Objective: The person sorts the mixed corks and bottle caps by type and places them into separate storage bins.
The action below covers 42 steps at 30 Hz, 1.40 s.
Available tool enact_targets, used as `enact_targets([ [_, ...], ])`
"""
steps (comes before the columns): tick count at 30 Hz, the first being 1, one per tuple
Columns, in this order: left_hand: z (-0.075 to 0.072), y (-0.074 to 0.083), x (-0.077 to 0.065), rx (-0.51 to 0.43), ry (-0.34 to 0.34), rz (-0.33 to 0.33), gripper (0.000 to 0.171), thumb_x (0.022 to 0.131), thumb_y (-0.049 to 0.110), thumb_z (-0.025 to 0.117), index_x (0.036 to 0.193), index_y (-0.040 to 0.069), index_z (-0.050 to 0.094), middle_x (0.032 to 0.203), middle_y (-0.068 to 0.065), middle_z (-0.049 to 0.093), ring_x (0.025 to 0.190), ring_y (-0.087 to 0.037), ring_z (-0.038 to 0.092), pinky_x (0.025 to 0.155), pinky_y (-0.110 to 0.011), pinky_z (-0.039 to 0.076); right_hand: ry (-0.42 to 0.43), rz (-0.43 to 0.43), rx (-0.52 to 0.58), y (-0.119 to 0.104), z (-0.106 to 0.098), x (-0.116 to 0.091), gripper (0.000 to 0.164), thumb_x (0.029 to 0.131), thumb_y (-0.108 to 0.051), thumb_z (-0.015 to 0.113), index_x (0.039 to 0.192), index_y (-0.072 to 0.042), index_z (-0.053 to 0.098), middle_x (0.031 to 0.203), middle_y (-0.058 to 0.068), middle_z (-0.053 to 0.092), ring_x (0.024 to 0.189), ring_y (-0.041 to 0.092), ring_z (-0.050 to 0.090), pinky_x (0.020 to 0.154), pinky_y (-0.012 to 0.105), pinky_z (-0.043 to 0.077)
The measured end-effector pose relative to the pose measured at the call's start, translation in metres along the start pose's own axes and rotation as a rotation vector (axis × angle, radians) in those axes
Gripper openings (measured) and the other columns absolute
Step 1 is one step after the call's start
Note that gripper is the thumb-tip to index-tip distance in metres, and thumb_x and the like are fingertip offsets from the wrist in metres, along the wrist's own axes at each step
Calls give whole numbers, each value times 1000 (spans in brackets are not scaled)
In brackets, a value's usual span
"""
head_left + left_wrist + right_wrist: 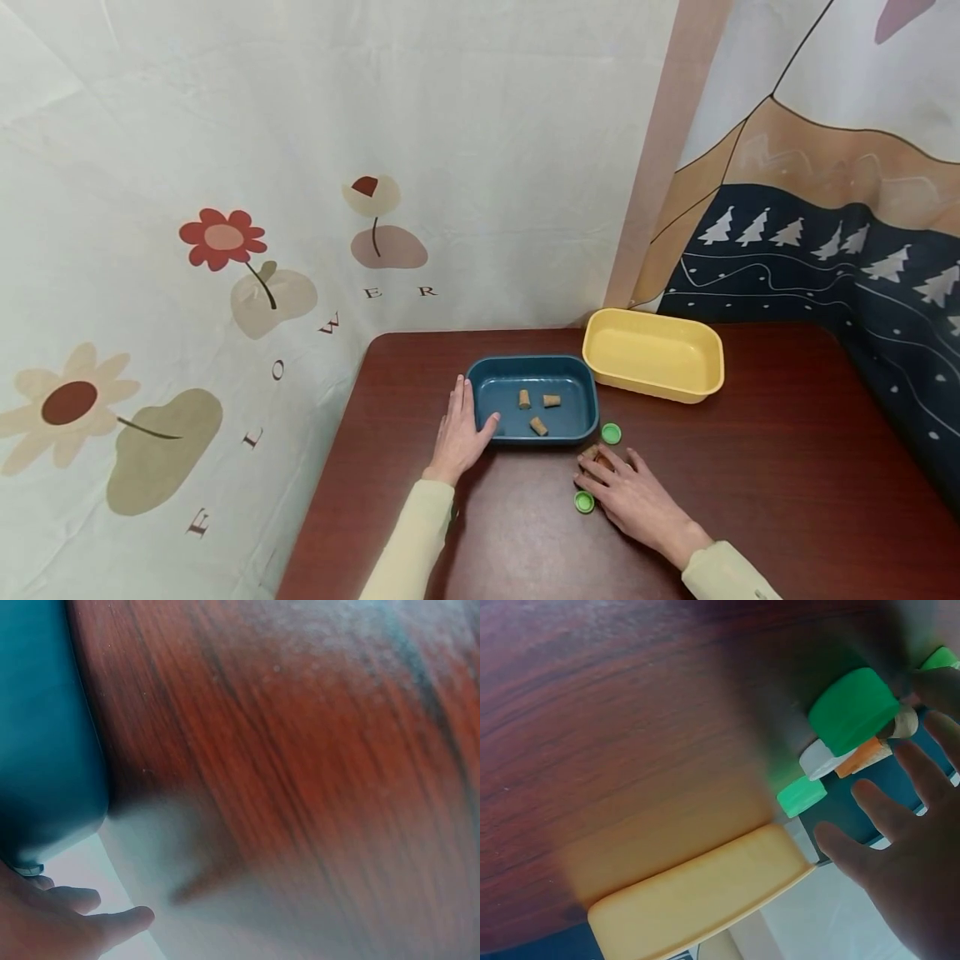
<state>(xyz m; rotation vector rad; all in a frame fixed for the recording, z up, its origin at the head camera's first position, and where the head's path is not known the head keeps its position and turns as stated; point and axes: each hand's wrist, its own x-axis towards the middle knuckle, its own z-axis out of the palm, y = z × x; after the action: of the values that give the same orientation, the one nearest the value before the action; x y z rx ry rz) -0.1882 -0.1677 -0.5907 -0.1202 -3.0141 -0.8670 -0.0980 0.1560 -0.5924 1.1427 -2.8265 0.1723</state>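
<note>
My left hand [459,435] rests against the left end of a blue plastic tub [532,440], fingers straight along its outside and thumb over the near corner. Inside the tub lie three corks [552,401]. My right hand [637,500] is spread low over a small group of pieces right of the tub, partly hiding them. Among these, the right wrist view has a large green cap [853,711], a white piece [822,760], an orange piece [857,757] and a cork [905,721]. Green caps [611,433] lie on either side of the fingers.
A yellow plastic tub [652,354] stands at the back, its left end close to the blue one. Both tubs are on a dark red-brown wooden table [810,467]. Printed cloth [487,167] hangs behind and along the sides.
</note>
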Motion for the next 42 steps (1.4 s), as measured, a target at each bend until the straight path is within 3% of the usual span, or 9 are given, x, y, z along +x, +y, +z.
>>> enact_targets([
  [8, 1, -1, 1, -1, 4, 1, 93, 100, 56, 54, 165, 3, 14, 174, -10, 5, 157, -40, 16, 116, -66, 29, -34, 51, -12, 1, 0, -2, 45, 94, -2, 70, 133, -23, 70, 142, 4, 64, 137, 36, 52, 102, 72, 39],
  [18, 2, -1, 2, 2, -5, -5, 93, 101, 55, 54, 166, 3, 13, 175, -8, 2, 157, -39, 15, 117, -65, 28, 79, 52, -13, 4, 4, -2, 35, 91, -3, 74, 121, -21, 74, 124, 1, 70, 130, 30, 56, 102, 73, 39],
  [24, 2, -1, 2, 0, -10, -7, 93, 101, 55, 54, 166, 3, 13, 175, -8, 2, 157, -39, 15, 117, -65, 28, 104, 54, -6, 4, 5, -4, 32, 92, -5, 72, 120, -21, 74, 118, -2, 72, 128, 29, 58, 103, 73, 38],
  [29, 1, -1, 2, -10, -17, -8, 93, 101, 56, 54, 166, 4, 12, 175, -6, 1, 158, -38, 14, 118, -64, 28, 185, 55, 22, 4, 6, -3, 30, 94, -11, 71, 121, -23, 74, 115, -6, 70, 126, 27, 59, 102, 72, 40],
  [42, 1, 1, 0, -25, -5, -18, 92, 101, 54, 55, 166, 4, 12, 175, -7, 2, 157, -39, 14, 117, -65, 28, 330, 137, 90, 3, -11, 5, 48, 85, -15, 85, 130, -19, 72, 121, 0, 69, 129, 34, 59, 105, 71, 39],
])
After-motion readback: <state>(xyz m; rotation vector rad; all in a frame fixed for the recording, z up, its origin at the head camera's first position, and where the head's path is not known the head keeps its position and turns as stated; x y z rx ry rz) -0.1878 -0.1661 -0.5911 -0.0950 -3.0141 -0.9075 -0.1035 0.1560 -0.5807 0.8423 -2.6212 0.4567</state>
